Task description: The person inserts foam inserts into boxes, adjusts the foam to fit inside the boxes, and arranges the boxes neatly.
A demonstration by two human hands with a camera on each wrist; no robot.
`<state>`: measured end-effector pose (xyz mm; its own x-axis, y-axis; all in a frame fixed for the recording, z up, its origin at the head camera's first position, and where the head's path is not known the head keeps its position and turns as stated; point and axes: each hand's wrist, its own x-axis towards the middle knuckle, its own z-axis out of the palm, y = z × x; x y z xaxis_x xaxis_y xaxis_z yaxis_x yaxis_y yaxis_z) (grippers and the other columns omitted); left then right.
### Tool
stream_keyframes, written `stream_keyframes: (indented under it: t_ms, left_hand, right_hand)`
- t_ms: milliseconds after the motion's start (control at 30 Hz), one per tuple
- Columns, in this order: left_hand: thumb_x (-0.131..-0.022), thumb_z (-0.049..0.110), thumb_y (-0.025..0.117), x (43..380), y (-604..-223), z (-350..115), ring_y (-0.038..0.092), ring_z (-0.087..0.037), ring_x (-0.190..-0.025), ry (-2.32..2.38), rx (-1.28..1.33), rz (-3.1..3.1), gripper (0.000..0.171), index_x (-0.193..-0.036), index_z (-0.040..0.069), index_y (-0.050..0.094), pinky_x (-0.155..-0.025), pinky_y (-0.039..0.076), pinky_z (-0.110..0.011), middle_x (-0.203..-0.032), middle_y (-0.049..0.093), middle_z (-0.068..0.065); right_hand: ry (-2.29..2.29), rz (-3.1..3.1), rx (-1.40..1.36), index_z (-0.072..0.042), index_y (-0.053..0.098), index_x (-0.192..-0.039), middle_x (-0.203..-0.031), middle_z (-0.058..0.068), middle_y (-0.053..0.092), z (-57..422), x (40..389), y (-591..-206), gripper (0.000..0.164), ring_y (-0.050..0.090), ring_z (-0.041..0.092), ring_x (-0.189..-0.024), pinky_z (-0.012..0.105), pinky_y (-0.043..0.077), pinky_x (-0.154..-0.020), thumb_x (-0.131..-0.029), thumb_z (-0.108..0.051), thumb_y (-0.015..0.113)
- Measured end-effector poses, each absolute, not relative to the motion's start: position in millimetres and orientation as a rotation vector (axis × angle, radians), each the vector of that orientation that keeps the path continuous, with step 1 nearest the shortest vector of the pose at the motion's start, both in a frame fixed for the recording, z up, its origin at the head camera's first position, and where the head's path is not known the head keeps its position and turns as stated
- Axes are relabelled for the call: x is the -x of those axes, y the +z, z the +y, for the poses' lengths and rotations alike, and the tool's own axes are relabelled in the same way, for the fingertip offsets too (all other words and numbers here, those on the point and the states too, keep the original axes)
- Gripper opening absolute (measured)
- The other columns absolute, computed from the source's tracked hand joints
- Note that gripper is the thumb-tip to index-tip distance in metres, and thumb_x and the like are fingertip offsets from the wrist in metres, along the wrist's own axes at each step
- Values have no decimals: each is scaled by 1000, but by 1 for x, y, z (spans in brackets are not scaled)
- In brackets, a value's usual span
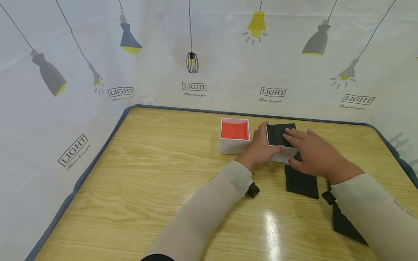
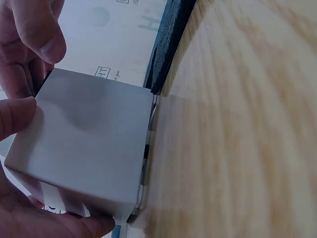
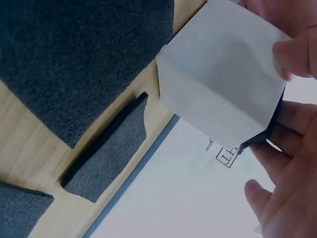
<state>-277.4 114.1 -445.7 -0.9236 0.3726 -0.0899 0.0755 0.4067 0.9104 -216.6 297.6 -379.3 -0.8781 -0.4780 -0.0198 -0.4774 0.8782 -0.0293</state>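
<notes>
A white box [image 1: 283, 157] stands near the back of the table, with a black foam piece [image 1: 275, 134] lying at its open top. My left hand [image 1: 259, 146] grips the box from its left side, thumb along the front wall and fingers on the side. Extended fingers of my right hand [image 1: 315, 154] press on the foam's right part. The left wrist view shows the box's plain front face [image 2: 89, 134] under the left thumb. From the right wrist, the foam's dark edge [image 3: 262, 136] sticks out at the box's rim, beside the right fingers.
To the left stands a second white box [image 1: 233, 146] with a red sheet [image 1: 234, 130] inside. A black foam piece [image 1: 302, 183] lies in front of the right hand. Another dark foam piece [image 1: 347, 226] is partly under the right forearm. Dark edging [image 1: 183, 108] runs round the table.
</notes>
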Motion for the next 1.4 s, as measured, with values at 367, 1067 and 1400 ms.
stream_keyframes:
  t_ms: [367,1067,1400]
  left_hand:
    - [-92,40,80,278,-447,114,52,-17,-122,1519,-380,2396,102,-168,32,12,-111,48,-38,-161,36,-4]
    - [-92,41,79,276,-444,113,52,-18,-126,1507,-370,2408,101,-167,32,13,-113,47,-40,-163,34,-3]
    - [-92,43,79,276,-445,112,53,-18,-125,1504,-387,2412,101,-168,32,13,-111,47,-37,-161,36,-4]
  right_hand:
    - [-6,2976,770,8,50,-151,-158,28,47,292,218,-380,69,43,47,-148,71,25,-120,-93,-23,72]
    - [37,2976,671,11,52,-148,-156,33,47,288,217,-380,68,44,50,-145,68,26,-121,-92,-22,74]
    - [64,2937,731,10,58,-143,-150,31,55,279,220,-378,58,53,48,-139,69,30,-119,-93,-18,69]
